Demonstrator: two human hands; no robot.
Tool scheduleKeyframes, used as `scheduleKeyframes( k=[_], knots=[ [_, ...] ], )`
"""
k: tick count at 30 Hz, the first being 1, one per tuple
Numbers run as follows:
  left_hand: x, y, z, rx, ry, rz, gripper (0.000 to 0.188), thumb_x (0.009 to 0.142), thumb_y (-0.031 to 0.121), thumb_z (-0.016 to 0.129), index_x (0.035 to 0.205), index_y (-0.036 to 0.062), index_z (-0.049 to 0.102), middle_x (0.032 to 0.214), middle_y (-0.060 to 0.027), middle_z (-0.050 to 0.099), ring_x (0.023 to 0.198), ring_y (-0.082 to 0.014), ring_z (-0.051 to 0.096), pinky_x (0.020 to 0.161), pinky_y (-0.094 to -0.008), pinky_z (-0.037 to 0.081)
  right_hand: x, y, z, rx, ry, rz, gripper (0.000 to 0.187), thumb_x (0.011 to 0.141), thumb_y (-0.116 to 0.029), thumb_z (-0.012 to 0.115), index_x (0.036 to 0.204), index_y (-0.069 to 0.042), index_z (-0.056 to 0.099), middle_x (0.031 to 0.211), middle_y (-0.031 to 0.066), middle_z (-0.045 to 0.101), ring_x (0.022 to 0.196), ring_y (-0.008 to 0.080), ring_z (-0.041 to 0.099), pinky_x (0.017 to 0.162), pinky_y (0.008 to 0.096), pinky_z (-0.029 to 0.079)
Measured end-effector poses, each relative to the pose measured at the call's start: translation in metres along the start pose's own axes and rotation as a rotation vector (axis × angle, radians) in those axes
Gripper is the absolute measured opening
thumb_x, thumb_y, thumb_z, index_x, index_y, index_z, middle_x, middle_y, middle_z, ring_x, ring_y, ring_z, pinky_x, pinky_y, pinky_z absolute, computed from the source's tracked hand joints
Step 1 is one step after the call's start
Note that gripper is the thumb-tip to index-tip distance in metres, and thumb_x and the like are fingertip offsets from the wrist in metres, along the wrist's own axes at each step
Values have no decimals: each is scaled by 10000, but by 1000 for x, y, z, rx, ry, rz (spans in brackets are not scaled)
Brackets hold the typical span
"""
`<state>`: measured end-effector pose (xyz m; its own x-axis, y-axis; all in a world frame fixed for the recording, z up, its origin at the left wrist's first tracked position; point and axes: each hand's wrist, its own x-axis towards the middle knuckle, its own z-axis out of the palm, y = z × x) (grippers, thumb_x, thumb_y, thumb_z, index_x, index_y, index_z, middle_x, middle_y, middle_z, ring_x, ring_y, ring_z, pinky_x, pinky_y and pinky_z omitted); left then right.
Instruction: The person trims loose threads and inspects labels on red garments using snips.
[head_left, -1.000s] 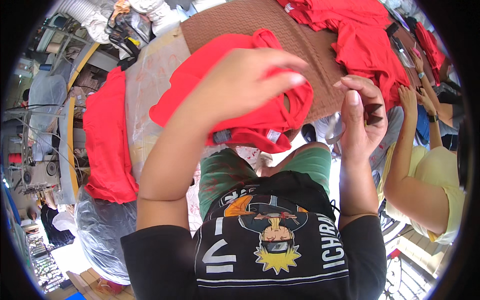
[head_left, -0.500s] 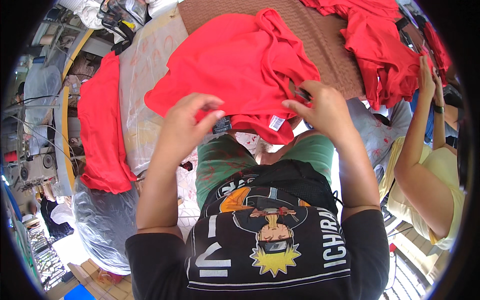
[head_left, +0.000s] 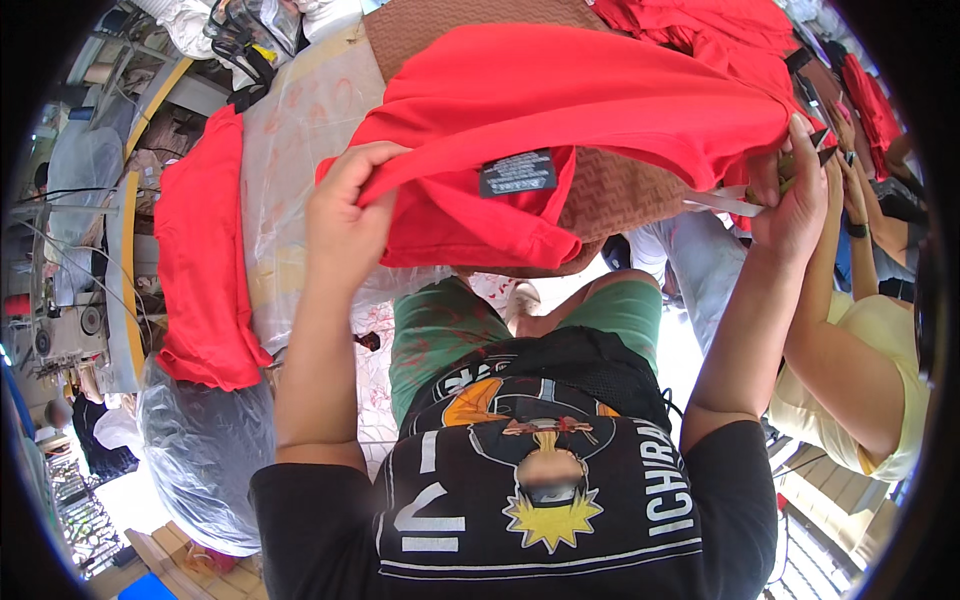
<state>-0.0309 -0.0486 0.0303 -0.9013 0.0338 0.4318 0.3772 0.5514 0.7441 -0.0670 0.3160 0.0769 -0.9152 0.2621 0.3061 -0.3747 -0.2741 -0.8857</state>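
Note:
A red garment (head_left: 560,100), held up off the table, is stretched between my two hands. Its edge is pinched in my closed left hand (head_left: 350,205), at the left. My right hand (head_left: 795,200), also closed, grips the far right end of the cloth. Dark pointed blades of what look like thread snips (head_left: 822,145) stick out of that same hand, their handles mostly hidden by my fingers. A black printed label (head_left: 517,175) shows on the garment's inner side. From the cloth near my right hand hangs a white tag (head_left: 725,203).
The brown textured table cover (head_left: 625,200) lies under the garment, with clear plastic sheeting (head_left: 300,150) to its left. Another red garment (head_left: 205,250) drapes at the left. More red cloth (head_left: 720,25) is piled at the far right. A co-worker in a yellow top (head_left: 860,370) is close on the right.
The red garment has been lifted and spread wide. My right hand has moved right and up with its edge; my left hand now grips the other side.

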Motion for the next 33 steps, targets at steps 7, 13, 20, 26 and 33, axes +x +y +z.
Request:
scheduleKeyframes(
  k=[7, 13, 20, 26, 33],
  knots=[
    [19, 26, -36, -186, -85, -228, 191, 888, 130, 657, 1033, 7, 657, 939, -39, 686, 858, -80, 608, 780, -244, 480, 15, 36, -19, -195, 43, 93, 129, 902, -177, 651, 980, -75, 665, 623, -42, 541, 464, 21, 421, 423, 183, 283],
    [14, -27, -9, -56, 117, -266, 188, 881, 147, 658, 1034, 41, 681, 906, -25, 683, 809, -83, 594, 752, -241, 474, 6, 86, -10, -525, -11, -48, 179, 926, -123, 613, 1031, 18, 647, 813, -25, 619, 718, 21, 518, 623, 168, 418],
    [12, 15, 6, 12, 78, -132, 136, 873, 105, 656, 994, 48, 685, 908, -34, 677, 850, -100, 616, 783, -247, 473, -14, 74, 2, -771, -300, -60, 182, 858, -131, 673, 1018, -44, 665, 830, -6, 660, 662, 44, 506, 614, 196, 427],
    [4, 1, 38, 449, -19, 162, 301, 783, 125, 723, 1071, 78, 653, 1099, -85, 633, 1058, -249, 581, 943, -365, 423, -35, 92, 22, -1163, -446, -259, 323, 764, -198, 729, 1061, -107, 640, 1092, 124, 631, 910, 321, 645, 736, 410, 516],
    [17, -26, -1, 537, -32, 44, 439, 701, -43, 604, 1107, 122, 623, 1119, -93, 608, 1098, -285, 552, 977, -392, 402, -1, 58, -7, -723, -137, -206, 159, 842, -46, 682, 997, -43, 645, 795, -17, 627, 738, 71, 568, 646, 236, 467]
  ],
)
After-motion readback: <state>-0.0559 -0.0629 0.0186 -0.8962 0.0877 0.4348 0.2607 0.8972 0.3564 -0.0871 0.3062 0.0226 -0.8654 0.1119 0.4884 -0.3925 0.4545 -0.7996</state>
